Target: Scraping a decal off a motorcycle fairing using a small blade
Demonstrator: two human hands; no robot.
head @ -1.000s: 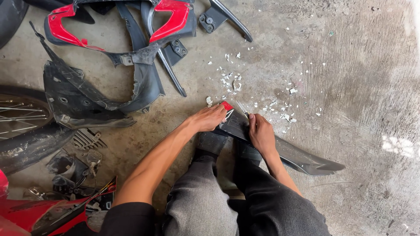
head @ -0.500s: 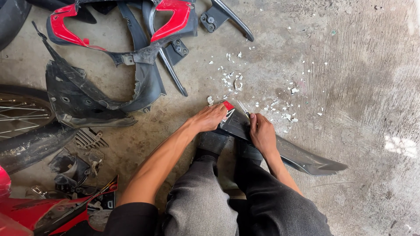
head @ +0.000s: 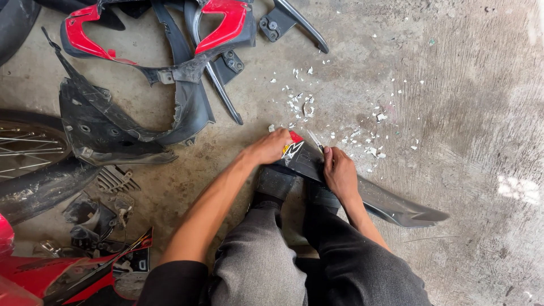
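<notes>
while two hands [head: 306, 158] grip one grey panel [head: 391, 204], two red fairings [head: 158, 34] lie nearby.

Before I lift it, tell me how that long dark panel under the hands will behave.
The panel looks like thin moulded plastic, so probably light and a bit flexy along its length. Its glossy face may be slippery. The left hand and right hand press it down; the tapered far tip could swing.

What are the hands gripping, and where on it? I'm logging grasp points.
The left hand presses the red-tipped end of a long dark fairing panel. The right hand holds its upper edge, gripping a thin blade.
</notes>
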